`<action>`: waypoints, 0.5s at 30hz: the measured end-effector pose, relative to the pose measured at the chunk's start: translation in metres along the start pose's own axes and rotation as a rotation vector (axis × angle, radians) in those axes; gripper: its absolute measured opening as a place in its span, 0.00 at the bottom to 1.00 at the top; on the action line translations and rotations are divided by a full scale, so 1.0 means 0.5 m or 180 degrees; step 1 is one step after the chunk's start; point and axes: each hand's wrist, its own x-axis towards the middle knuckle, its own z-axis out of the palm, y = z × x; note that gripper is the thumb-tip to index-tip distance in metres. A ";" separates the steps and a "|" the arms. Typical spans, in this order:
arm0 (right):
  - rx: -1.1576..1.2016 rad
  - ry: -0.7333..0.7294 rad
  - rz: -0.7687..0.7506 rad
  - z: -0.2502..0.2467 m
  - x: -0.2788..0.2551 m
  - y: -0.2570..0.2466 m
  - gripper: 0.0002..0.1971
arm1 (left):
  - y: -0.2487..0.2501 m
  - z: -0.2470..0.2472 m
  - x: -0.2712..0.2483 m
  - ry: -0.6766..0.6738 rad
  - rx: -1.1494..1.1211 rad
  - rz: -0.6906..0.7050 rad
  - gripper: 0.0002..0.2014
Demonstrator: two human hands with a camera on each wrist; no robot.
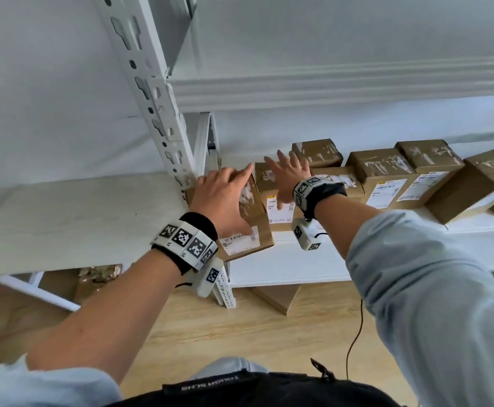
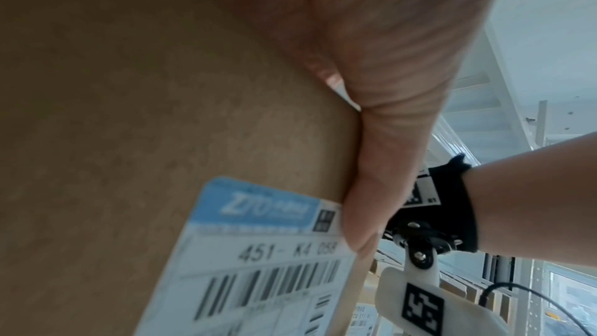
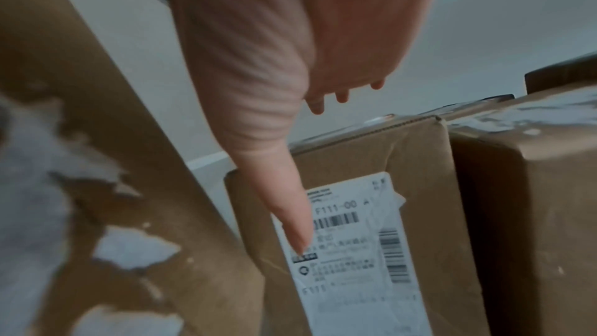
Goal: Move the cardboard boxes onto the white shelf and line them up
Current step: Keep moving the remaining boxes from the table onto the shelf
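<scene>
Boxes [image 1: 380, 168]: matt brown cardboard, glossy clear tape, torn white paper labels [image 3: 355, 239]. Shelf [image 1: 284, 265]: painted white metal, smooth. Floor [image 1: 239, 324]: pale wood-grain. Wristbands [image 1: 198, 227]: black cloth.

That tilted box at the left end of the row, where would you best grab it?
Probably by its two long sides, from the front. The tilted box juts over the shelf edge; the left hand already holds it there.
</scene>
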 end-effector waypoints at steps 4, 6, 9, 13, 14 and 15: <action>0.0056 -0.0179 -0.0037 0.023 0.030 0.031 0.70 | 0.001 0.015 0.013 -0.0187 -0.0042 -0.0051 0.67; 0.0228 -0.0005 -0.0093 0.030 0.035 0.046 0.65 | 0.003 0.024 0.021 -0.0257 -0.0063 -0.0071 0.67; 0.0366 0.0145 -0.0196 0.028 0.031 0.074 0.61 | 0.015 0.036 0.036 -0.0374 -0.0086 -0.0027 0.66; 0.0252 0.0147 -0.0314 0.029 0.029 0.101 0.59 | 0.035 0.054 0.059 -0.0498 -0.0114 0.0063 0.66; 0.0241 0.0145 -0.0353 0.030 0.030 0.103 0.59 | 0.039 0.058 0.064 -0.0519 -0.0107 0.0071 0.66; 0.0231 0.0142 -0.0395 0.029 0.030 0.105 0.59 | 0.041 0.061 0.069 -0.0542 -0.0098 0.0071 0.66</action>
